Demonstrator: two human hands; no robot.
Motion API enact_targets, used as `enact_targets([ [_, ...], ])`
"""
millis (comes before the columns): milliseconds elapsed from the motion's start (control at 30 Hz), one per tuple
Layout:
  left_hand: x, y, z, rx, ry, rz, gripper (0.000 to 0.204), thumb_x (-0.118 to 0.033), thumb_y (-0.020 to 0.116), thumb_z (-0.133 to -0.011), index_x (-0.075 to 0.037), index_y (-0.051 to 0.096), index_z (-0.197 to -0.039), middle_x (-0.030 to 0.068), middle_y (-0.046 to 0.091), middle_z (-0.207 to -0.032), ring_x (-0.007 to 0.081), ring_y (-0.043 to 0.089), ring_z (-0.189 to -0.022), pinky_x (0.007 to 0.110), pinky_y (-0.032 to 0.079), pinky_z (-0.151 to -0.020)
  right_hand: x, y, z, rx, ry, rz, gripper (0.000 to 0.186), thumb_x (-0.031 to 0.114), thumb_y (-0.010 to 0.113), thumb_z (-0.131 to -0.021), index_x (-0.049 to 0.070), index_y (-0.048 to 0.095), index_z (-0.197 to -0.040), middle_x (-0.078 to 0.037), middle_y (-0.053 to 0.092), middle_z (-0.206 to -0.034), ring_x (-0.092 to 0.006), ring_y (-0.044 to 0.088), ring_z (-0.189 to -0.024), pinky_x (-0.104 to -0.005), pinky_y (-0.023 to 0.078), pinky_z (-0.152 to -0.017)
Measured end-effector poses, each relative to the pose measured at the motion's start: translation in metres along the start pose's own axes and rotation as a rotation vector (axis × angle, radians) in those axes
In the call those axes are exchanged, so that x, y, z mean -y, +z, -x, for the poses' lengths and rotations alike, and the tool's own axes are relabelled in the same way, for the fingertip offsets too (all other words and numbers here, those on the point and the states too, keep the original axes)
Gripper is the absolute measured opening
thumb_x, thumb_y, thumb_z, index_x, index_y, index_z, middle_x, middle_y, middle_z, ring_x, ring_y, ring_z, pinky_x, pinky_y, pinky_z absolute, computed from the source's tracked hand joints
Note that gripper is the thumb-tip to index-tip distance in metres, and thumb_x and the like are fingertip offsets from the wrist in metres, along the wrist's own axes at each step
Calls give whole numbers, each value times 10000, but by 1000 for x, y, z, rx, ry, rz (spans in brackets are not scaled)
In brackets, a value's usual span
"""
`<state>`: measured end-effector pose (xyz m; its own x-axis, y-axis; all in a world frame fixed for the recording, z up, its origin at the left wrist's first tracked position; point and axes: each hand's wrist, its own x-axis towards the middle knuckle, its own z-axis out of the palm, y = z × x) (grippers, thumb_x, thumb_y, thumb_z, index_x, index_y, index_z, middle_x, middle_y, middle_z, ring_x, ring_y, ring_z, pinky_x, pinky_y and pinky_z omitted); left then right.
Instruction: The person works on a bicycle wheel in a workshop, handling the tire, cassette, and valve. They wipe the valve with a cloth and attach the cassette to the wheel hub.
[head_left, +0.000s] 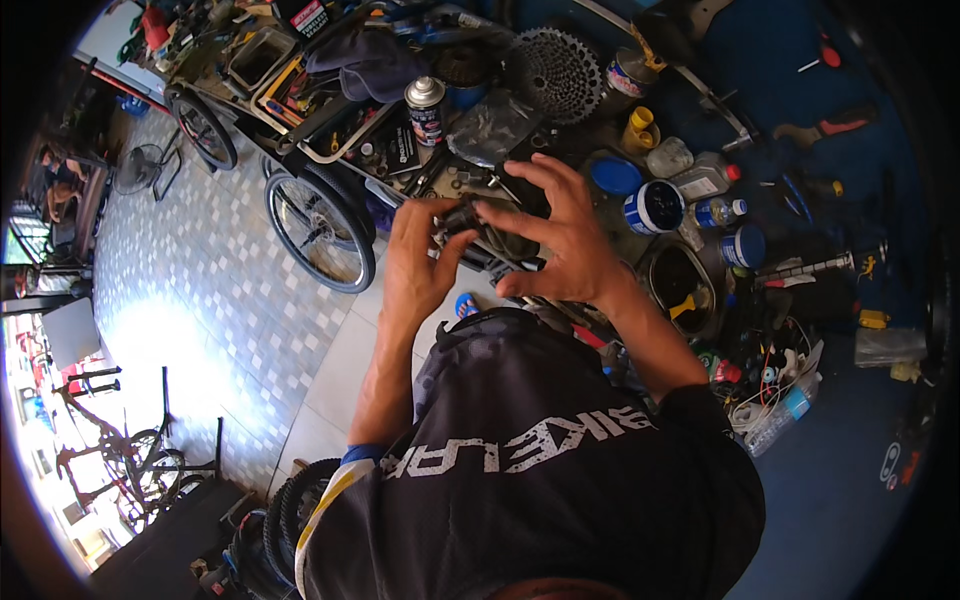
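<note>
My left hand (420,255) grips a small dark cylindrical metal part (459,215) between thumb and fingers, over the front edge of a cluttered workbench. My right hand (560,245) is just to its right with fingers spread and thumb apart; a fingertip reaches to the part, touching or very close. Under the right fingers is a dark greasy object that I cannot make out. Just beyond lie small rings, a clear plastic bag (490,130) and a blue lid (616,176), with an open blue-and-white tub (653,207) to the right.
A spray can (426,112), large cassette (555,75), bottles (720,212) and a black tray with yellow brush (680,275) crowd the bench. Bicycle wheels (318,228) stand on the left beside a tiled floor (180,230). A person (62,180) sits at the far left.
</note>
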<state>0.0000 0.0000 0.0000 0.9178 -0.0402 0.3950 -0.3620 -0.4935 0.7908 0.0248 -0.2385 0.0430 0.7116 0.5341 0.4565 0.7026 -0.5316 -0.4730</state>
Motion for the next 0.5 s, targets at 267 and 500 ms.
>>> enact_targets([
  [267,36,-20,16,-183,-315,-1,365,-192,846,-898,-16,667,-1163,74,588,-911,171,536,-761,322,482,-625,-52,69,17,3,240,168,377,455,820,-864,214,831,-1154,-134,516,-1509,-400,366,-1458,-539,315,-1195],
  [500,46,-22,48,-181,-488,111,361,-204,851,-897,-8,674,-1144,69,588,-914,144,550,-745,298,468,-602,-67,141,28,182,240,410,251,332,863,-810,172,764,-976,-114,542,-1401,-407,383,-1447,-555,315,-1174],
])
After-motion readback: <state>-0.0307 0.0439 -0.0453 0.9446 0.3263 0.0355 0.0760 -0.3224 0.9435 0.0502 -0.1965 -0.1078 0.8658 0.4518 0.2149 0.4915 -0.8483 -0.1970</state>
